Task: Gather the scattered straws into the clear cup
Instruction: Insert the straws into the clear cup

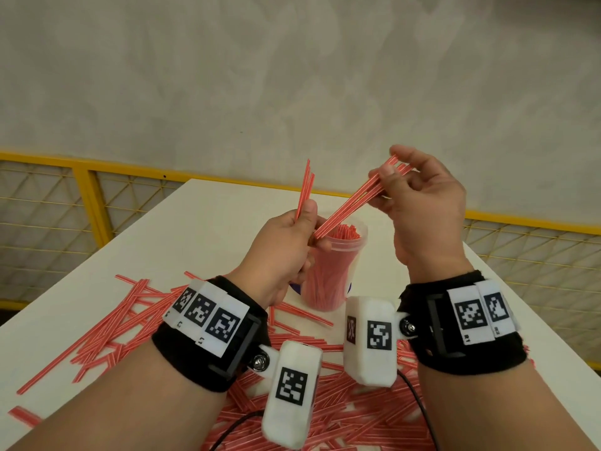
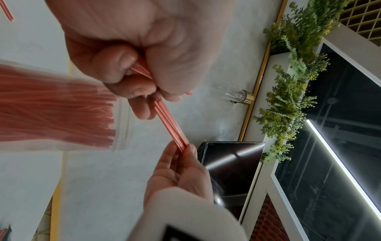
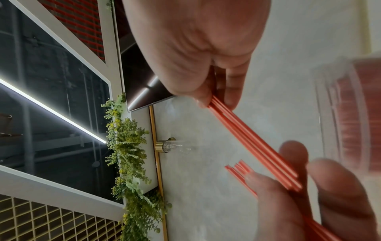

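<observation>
Head view: both forearms raised over the white bench (image 1: 201,222), black wrist straps with white tag blocks. Left hand (image 1: 286,245) curled, thumb up, pinching a small upright bundle of straws (image 1: 305,187) that fans out above the thumb. Right hand (image 1: 422,203) is higher and to the right, fingers bent, pinching the top end of a second, slanted bundle (image 1: 357,198); its lower end runs down to the left hand's fingers, right above the clear cup (image 1: 335,265). Cup stands upright on the bench between the two wrists, already packed with thin red straws. Loose straws (image 1: 107,330) lie scattered flat on the near left of the bench and heaped under the wrists. Straws are thin, straight, red with white stripes.

Left wrist view: left hand (image 2: 132,53) closed on straws, thumb and fingertips clamping them. Slanted bundle (image 2: 171,124) spans from these fingers to the right hand (image 2: 177,171), which takes its far end between thumb and fingers. Cup (image 2: 121,124) is blurred, just beside the left hand, ribbed translucent rim, red fill.

Right wrist view: right hand (image 3: 195,48) pinches the slanted bundle (image 3: 253,140) at one end; left hand (image 3: 309,195) holds the other end, with its own short bundle ends (image 3: 239,168) poking past the thumb. Cup (image 3: 350,114) blurred at right edge.
</observation>
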Action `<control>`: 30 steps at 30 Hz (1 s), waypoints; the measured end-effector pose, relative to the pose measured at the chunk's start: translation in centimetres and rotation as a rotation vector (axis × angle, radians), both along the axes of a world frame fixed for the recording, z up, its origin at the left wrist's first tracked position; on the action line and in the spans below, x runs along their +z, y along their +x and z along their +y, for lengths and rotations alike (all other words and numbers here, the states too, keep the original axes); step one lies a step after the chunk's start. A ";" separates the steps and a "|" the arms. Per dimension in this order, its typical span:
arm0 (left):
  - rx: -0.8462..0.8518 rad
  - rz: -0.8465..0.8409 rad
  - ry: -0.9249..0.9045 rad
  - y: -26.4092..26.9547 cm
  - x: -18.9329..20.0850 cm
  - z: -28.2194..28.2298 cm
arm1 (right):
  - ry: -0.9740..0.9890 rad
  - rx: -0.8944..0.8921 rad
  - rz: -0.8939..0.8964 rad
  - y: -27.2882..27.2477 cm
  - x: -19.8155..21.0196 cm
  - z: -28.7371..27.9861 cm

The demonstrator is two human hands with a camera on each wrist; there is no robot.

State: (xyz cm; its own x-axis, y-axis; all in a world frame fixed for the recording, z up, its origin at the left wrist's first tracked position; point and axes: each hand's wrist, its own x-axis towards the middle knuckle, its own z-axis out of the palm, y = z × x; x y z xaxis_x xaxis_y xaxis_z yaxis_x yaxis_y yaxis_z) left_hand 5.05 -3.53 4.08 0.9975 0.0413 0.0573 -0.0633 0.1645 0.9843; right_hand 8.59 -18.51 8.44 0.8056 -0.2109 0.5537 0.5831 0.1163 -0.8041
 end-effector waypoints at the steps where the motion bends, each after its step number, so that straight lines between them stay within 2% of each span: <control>1: 0.014 0.006 0.006 0.1 -0.1 0.0 | 0.014 -0.036 -0.024 0.1 0.0 -0.2; 6: 0.056 0.009 0.069 0.1 -0.2 -0.1 | -0.036 -0.198 -0.131 0.5 -0.1 -1.0; 11: 0.069 0.043 0.071 0.1 -0.1 0.0 | -0.200 -0.297 -0.178 0.9 -0.6 -0.8; 15: 0.062 0.038 0.059 0.2 -0.2 0.0 | -0.472 -0.281 -0.119 1.2 -1.5 -0.2; 19: 0.058 0.037 0.046 0.3 -0.2 0.1 | -0.999 -0.122 0.098 1.0 -2.7 0.5; 20: 0.057 0.036 0.043 0.3 -0.2 0.1 | -1.062 -0.064 0.139 0.9 -2.8 0.6; 21: 0.057 0.036 0.041 0.3 -0.2 0.2 | -1.067 -0.034 0.157 0.7 -2.8 0.7; 26: 0.063 0.042 0.026 0.3 0.0 0.3 | -0.910 -0.102 0.108 0.5 -2.1 0.6; 30: 0.034 0.044 0.022 0.2 0.1 0.3 | -0.685 -0.102 0.098 0.4 -1.8 0.8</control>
